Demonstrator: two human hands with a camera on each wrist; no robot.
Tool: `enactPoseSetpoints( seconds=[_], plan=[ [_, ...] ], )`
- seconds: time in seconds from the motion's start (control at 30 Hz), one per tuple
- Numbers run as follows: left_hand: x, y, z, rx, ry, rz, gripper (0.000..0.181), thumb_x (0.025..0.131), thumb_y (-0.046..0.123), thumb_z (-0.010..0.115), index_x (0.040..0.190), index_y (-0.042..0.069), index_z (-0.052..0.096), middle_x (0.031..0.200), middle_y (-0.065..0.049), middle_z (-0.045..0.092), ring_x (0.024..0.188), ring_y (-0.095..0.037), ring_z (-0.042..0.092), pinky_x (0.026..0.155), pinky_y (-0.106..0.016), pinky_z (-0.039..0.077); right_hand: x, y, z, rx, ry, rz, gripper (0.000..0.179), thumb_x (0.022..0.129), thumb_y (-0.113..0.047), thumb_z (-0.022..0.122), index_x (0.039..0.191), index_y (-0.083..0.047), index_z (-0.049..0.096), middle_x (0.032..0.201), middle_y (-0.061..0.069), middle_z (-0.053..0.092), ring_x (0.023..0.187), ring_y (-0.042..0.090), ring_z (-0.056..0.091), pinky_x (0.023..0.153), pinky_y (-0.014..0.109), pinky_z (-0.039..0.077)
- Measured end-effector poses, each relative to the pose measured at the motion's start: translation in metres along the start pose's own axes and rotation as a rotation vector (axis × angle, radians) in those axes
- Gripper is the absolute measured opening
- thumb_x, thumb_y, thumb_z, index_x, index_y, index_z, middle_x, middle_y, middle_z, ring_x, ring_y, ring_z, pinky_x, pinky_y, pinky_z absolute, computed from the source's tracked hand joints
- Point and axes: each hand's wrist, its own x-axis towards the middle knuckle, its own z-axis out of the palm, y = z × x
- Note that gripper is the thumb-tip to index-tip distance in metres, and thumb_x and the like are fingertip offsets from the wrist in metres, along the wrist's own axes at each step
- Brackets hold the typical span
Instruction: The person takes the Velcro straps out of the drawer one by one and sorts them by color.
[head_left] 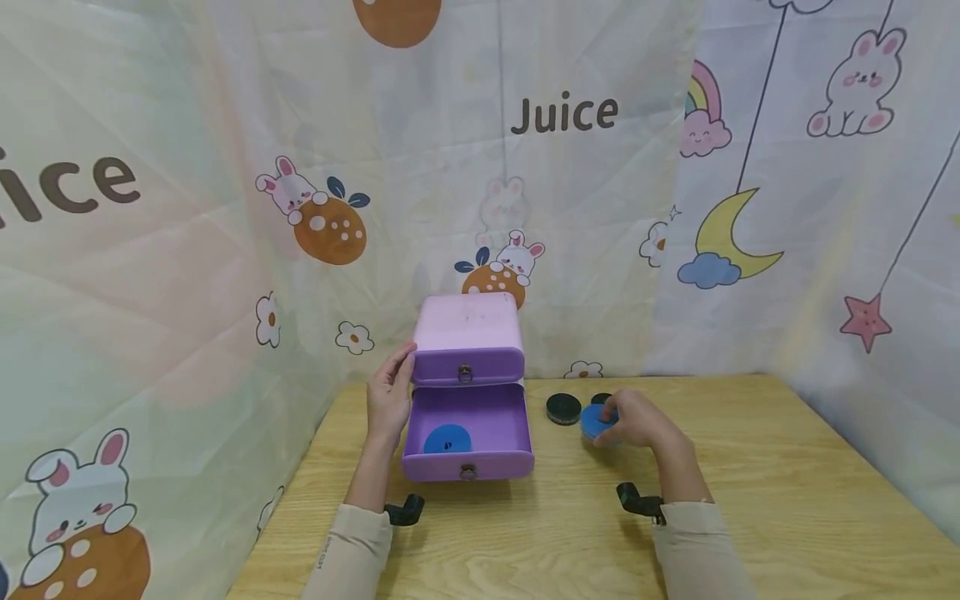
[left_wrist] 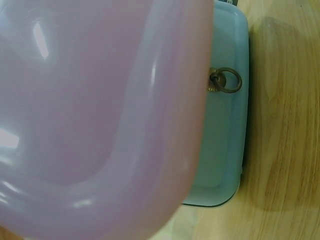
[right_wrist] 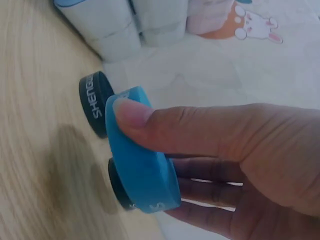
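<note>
My right hand (head_left: 633, 419) pinches a thick blue disc (right_wrist: 145, 165) with white lettering on its rim. The thumb presses one face in the right wrist view, fingers behind. Two black discs (right_wrist: 95, 102) lie on the table close beyond it, the nearer one partly covered. On the left, my left hand (head_left: 390, 392) touches the upper left side of a small two-drawer cabinet (head_left: 468, 321) with a pink top and purple drawers. Its lower drawer (head_left: 468, 467) is pulled out, and another blue disc (head_left: 447, 437) lies inside. The upper drawer (head_left: 435, 367) is closed.
Both drawers bear a metal ring pull (head_left: 465, 374). The cabinet stands near the back of the wooden table (head_left: 570, 533), before a printed cloth backdrop (head_left: 420, 208). Black wrist mounts (head_left: 637, 500) stick out from the sleeves.
</note>
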Motion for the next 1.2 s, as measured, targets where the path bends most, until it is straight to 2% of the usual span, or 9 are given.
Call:
enactPoseSetpoints(
  seconds=[0.17,0.3,0.43,0.53,0.57,0.77,0.9,1.07,1.2],
  plan=[
    [0.001,0.0,0.0,-0.012,-0.002,0.01,0.035,0.106,0.038,0.061,0.135,0.02,0.07,0.149,0.001,0.062,0.14,-0.012,0.056,0.11,-0.018,0.048,0.0,0.008,0.001,-0.023,-0.035,0.051,0.038,0.074,-0.022,0.095,0.096,-0.001,0.072,0.099,0.009,0.072,0.087,0.023,0.063,0.075,0.04,0.057],
    [0.001,0.001,0.0,-0.004,0.001,0.007,0.035,0.106,0.037,0.06,0.136,0.02,0.07,0.15,0.0,0.062,0.141,-0.012,0.055,0.111,-0.019,0.048,-0.002,0.013,0.001,-0.022,-0.064,0.086,0.034,0.076,-0.021,0.094,0.091,-0.004,0.07,0.094,0.006,0.069,0.082,0.021,0.059,0.071,0.035,0.053],
    [0.001,0.001,0.0,0.007,0.006,0.004,0.035,0.106,0.038,0.06,0.136,0.022,0.069,0.147,0.005,0.063,0.138,-0.012,0.057,0.11,-0.02,0.049,-0.002,0.015,0.001,-0.003,-0.067,0.103,0.036,0.076,-0.017,0.094,0.071,-0.009,0.058,0.069,-0.002,0.049,0.064,0.016,0.043,0.057,0.028,0.038],
    [0.0,0.002,0.0,0.002,0.004,0.006,0.034,0.106,0.037,0.06,0.136,0.022,0.07,0.146,0.006,0.064,0.138,-0.012,0.057,0.11,-0.019,0.049,-0.003,0.016,0.003,-0.001,-0.064,0.123,0.045,0.075,-0.015,0.094,0.065,-0.013,0.05,0.062,-0.004,0.035,0.059,0.014,0.033,0.055,0.027,0.029],
    [0.0,0.002,0.0,-0.001,0.003,0.006,0.034,0.106,0.036,0.06,0.136,0.021,0.07,0.145,0.006,0.064,0.138,-0.011,0.057,0.109,-0.019,0.049,-0.004,0.016,0.004,0.0,-0.064,0.129,0.045,0.075,-0.015,0.094,0.065,-0.013,0.05,0.063,-0.004,0.036,0.059,0.014,0.035,0.055,0.027,0.03],
    [0.0,0.001,0.0,-0.005,0.002,0.005,0.034,0.106,0.036,0.06,0.135,0.022,0.07,0.144,0.007,0.066,0.136,-0.009,0.059,0.109,-0.018,0.049,-0.004,0.016,0.007,-0.016,-0.065,0.158,0.034,0.075,-0.014,0.094,0.076,-0.006,0.06,0.075,0.003,0.054,0.068,0.019,0.048,0.058,0.029,0.04],
    [0.0,0.002,0.0,-0.01,0.002,-0.003,0.034,0.106,0.036,0.06,0.135,0.022,0.07,0.144,0.007,0.065,0.136,-0.01,0.058,0.108,-0.017,0.049,-0.003,0.014,0.006,-0.042,-0.062,0.156,0.035,0.074,-0.014,0.094,0.083,-0.003,0.062,0.081,0.006,0.058,0.072,0.022,0.052,0.061,0.031,0.045],
    [0.0,0.003,0.001,-0.011,-0.008,0.0,0.034,0.107,0.034,0.06,0.135,0.019,0.07,0.145,0.003,0.065,0.136,-0.014,0.058,0.107,-0.017,0.05,-0.004,0.012,0.006,-0.051,-0.077,0.168,0.043,0.076,-0.017,0.094,0.098,0.001,0.063,0.092,0.011,0.063,0.081,0.025,0.057,0.067,0.036,0.052],
    [0.0,0.003,0.001,0.0,0.002,0.0,0.034,0.107,0.036,0.059,0.136,0.02,0.069,0.144,0.003,0.065,0.135,-0.015,0.06,0.107,-0.018,0.051,-0.004,0.007,0.003,-0.05,-0.053,0.156,0.058,0.078,-0.021,0.093,0.12,0.007,0.062,0.115,0.023,0.068,0.099,0.036,0.066,0.08,0.048,0.059]
  ],
)
